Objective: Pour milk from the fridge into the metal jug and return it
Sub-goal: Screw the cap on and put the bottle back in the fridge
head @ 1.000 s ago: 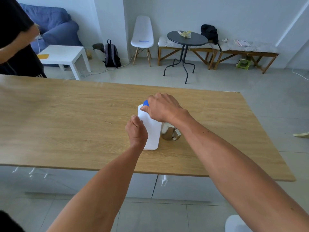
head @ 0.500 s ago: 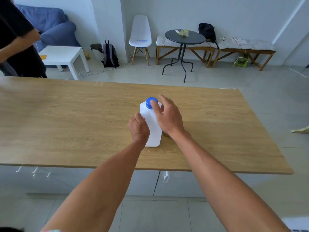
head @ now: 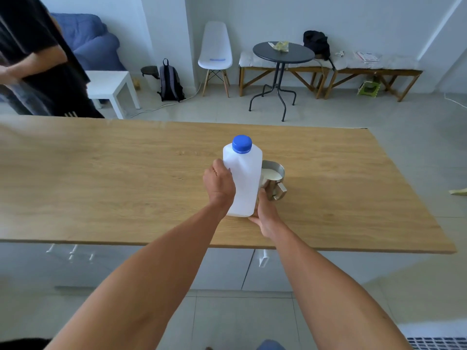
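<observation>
A white plastic milk bottle with its blue cap on stands upright near the middle of the wooden table. My left hand grips the bottle's left side. My right hand is low at the bottle's right bottom corner, fingers against its base. Just right of the bottle sits the metal jug, handle toward me, with white milk inside.
A person in dark clothes stands at the table's far left corner. Beyond the table are a white side table, a backpack, a white chair, a round dark table and wooden benches. White cabinet drawers are under the table.
My right hand left the blue cap and dropped to the bottle's lower right corner. The jug, hidden before, now shows beside the bottle. My left hand keeps its grip.
</observation>
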Demonstrator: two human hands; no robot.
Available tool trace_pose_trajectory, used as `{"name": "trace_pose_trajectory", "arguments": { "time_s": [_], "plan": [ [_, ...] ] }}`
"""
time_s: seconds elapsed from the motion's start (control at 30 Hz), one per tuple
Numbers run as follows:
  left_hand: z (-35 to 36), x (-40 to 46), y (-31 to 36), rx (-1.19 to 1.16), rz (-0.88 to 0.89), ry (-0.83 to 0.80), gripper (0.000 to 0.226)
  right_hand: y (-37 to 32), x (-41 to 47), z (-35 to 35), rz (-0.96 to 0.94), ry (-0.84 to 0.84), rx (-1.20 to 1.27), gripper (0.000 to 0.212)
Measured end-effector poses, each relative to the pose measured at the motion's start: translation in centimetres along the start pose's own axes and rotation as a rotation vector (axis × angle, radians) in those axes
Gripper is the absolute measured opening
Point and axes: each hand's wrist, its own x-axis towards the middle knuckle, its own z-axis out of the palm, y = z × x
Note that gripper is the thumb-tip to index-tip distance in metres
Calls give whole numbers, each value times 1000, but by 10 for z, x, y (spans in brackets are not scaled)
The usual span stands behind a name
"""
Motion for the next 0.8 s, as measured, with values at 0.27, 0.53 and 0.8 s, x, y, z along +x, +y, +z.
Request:
{"name": "trace_pose_trajectory", "arguments": {
  "time_s": [0.27, 0.53, 0.8],
  "plan": [
    [-3, -9, 4, -26, 10, 98, 29, 6, 43, 5, 15, -89, 12, 40],
    [-21, -27, 7, 4, 26, 343, 33, 13, 52, 14, 6, -255, -150, 40],
    [-91, -64, 21, -24, 64, 637, 31, 27, 14, 75, 4, -568, -338, 33]
  ]
}}
